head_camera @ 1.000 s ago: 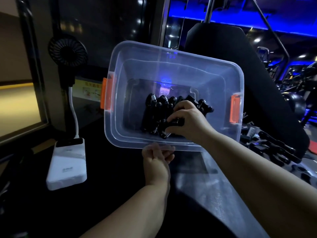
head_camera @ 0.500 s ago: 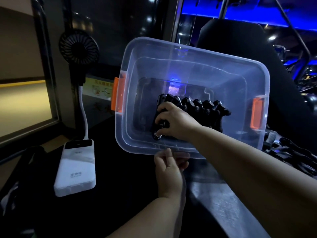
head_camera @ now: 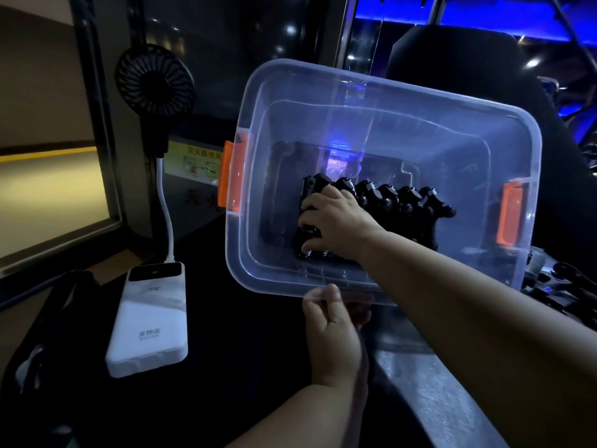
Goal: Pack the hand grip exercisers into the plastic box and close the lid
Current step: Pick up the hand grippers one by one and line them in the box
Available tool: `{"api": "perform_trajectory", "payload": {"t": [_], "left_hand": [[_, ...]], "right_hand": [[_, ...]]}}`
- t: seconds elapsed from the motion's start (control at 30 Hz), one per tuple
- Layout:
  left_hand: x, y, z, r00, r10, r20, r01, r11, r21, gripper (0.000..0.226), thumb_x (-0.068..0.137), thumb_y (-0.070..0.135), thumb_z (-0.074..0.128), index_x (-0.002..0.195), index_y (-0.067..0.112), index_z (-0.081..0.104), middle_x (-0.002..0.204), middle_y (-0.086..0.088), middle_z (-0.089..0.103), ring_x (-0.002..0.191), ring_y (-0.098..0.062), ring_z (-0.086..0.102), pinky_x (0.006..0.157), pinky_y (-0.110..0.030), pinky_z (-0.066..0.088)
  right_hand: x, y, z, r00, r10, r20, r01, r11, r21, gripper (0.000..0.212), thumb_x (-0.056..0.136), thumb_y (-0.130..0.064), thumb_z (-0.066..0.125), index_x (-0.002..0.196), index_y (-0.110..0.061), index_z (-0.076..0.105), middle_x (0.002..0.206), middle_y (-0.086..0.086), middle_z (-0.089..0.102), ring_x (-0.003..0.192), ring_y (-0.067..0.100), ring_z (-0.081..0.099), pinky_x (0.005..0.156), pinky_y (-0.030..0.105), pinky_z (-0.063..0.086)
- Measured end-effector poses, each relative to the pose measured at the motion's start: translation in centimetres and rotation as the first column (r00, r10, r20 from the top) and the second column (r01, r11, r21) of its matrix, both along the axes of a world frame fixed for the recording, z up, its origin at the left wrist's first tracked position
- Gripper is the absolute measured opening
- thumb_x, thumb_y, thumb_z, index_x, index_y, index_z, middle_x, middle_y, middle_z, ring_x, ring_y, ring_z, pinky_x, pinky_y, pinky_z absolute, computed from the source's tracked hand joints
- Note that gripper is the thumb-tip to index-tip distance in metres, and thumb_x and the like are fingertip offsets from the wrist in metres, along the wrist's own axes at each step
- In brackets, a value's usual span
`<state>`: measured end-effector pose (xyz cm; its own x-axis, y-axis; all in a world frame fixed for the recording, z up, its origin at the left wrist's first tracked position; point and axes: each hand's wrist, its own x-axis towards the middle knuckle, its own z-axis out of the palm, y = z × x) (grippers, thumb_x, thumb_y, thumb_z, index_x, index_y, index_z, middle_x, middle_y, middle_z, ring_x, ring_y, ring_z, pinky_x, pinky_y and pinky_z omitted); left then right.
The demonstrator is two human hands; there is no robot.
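Note:
A clear plastic box [head_camera: 381,101] with orange side latches is tilted toward me, open side facing the camera. Several black hand grip exercisers [head_camera: 397,202] stand in a row inside it on the bottom. My right hand [head_camera: 332,218] reaches into the box and rests over the left end of that row, fingers curved around the leftmost exerciser. My left hand [head_camera: 332,324] pinches the box's near rim from below. No lid is in view.
A white power bank [head_camera: 150,321] lies on the dark surface at the left, with a small black fan [head_camera: 155,82] on a white stalk rising from it. More black exercisers [head_camera: 562,286] lie at the right, beside the box. A black padded seat back stands behind.
My right hand slid left along the row of exercisers to its left end. The box stays tilted in my left hand's hold; the view has moved closer.

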<state>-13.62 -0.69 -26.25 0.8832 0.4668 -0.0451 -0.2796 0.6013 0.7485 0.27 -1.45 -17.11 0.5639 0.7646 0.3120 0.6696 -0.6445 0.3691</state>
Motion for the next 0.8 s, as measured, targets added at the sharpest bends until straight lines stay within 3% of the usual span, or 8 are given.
{"api": "perform_trajectory", "payload": {"t": [0.17, 0.3, 0.53, 0.8], "left_hand": [[0.2, -0.1, -0.4, 1.000, 0.013, -0.028, -0.012, 0.999, 0.034, 0.014, 0.100, 0.026, 0.041, 0.092, 0.017, 0.048, 0.104, -0.029, 0.063, 0.093, -0.040, 0.063, 0.065, -0.031, 0.052], [0.0, 0.0, -0.2, 1.000, 0.003, -0.025, -0.003, 1.000, -0.003, 0.013, 0.100, 0.024, 0.041, 0.092, 0.017, 0.048, 0.105, -0.030, 0.062, 0.091, -0.038, 0.063, 0.062, -0.027, 0.053], [-0.3, 0.0, 0.3, 1.000, 0.002, -0.009, -0.002, 0.999, -0.052, 0.012, 0.100, 0.022, 0.042, 0.091, 0.018, 0.048, 0.097, -0.028, 0.066, 0.071, -0.026, 0.063, 0.066, -0.032, 0.051], [-0.5, 0.1, 0.2, 1.000, -0.015, -0.011, 0.014, 0.998, -0.067, 0.011, 0.099, 0.024, 0.043, 0.093, 0.017, 0.048, 0.098, -0.026, 0.067, 0.071, -0.021, 0.065, 0.060, -0.023, 0.052]], "right_hand": [[0.3, -0.5, -0.2, 0.990, 0.049, 0.132, -0.045, 0.998, -0.033, 0.051, 0.070, -0.067, 0.064, 0.109, -0.034, 0.068, 0.121, -0.015, 0.057, 0.129, 0.019, 0.030, 0.107, 0.040, 0.005], [0.8, 0.1, -0.2, 0.990, 0.052, 0.129, -0.040, 0.995, -0.095, 0.052, 0.075, -0.061, 0.065, 0.113, -0.026, 0.067, 0.123, -0.005, 0.058, 0.141, 0.020, 0.028, 0.113, 0.050, -0.015], [1.6, 0.7, -0.5, 0.993, 0.005, 0.117, 0.015, 0.986, -0.166, 0.057, 0.084, -0.063, 0.053, 0.133, -0.035, 0.051, 0.138, -0.010, 0.047, 0.144, 0.014, 0.019, 0.115, 0.050, -0.006], [2.0, 1.0, -1.0, 0.986, -0.008, 0.167, 0.039, 0.982, -0.184, 0.049, 0.085, -0.064, 0.050, 0.128, -0.041, 0.056, 0.148, -0.011, 0.036, 0.144, 0.013, 0.015, 0.114, 0.053, 0.000]]}}
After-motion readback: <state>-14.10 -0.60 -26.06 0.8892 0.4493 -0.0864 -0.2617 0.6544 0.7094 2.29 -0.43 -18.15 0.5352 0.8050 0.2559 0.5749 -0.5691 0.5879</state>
